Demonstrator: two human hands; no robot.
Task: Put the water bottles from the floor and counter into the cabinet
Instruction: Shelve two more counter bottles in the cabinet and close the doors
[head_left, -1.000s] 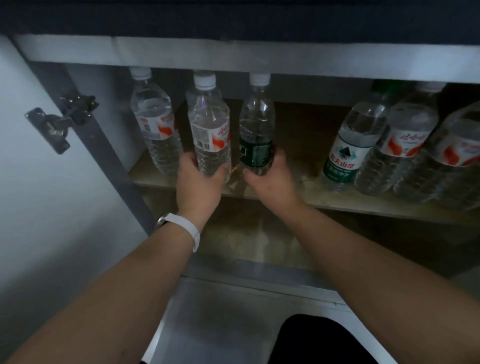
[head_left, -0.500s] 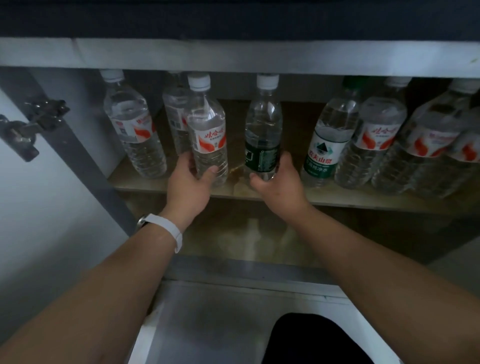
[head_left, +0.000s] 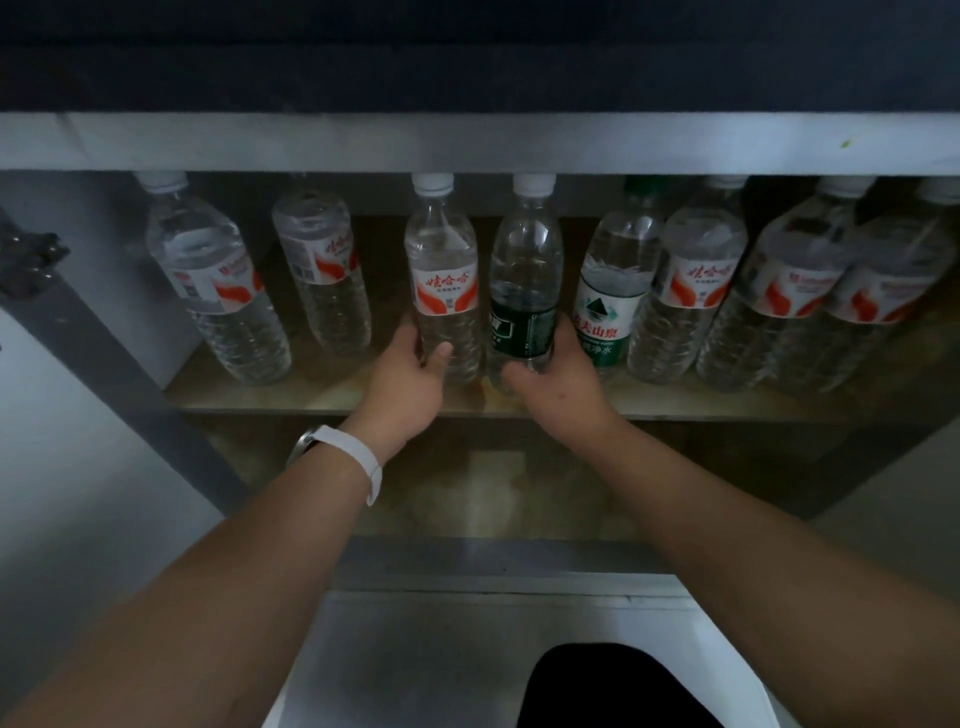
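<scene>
Reaching deep into the cabinet (head_left: 467, 143) with both arms, and each one has a bottle. The left hand (head_left: 410, 384) is wrapped round the lower body of the red-labelled bottle (head_left: 447, 291), thumb across the front, fingers curled round its left side. That bottle stands upright near the front of the wooden shelf (head_left: 311, 397), its white cap up by the top rail. The right hand (head_left: 563, 379) is curled round the bottom of the dark-green-labelled bottle (head_left: 524, 280), thumb on the near side, fingers round the right. Its base is hidden behind the hand, so I cannot tell whether it sits on the shelf. The two held bottles are just beside each other, nearly touching.

Over to the right, close against the right hand's fingers, stands the green-and-white bottle (head_left: 605, 306). Beyond it, three red-labelled ones are packed tight: the fourth-from-right bottle's neighbour (head_left: 691, 291), the next bottle (head_left: 789, 296) and the far-right bottle (head_left: 883, 296). On the left side, apart from the held pair, stands the far-left bottle (head_left: 218, 280), with the back bottle (head_left: 322, 270) set deeper in.

A white wristband (head_left: 363, 457) sits on the left wrist. A dark hinge (head_left: 26, 260) shows on the left panel. At the bottom edge sits a dark rounded shape (head_left: 613, 686), too dim to identify.
</scene>
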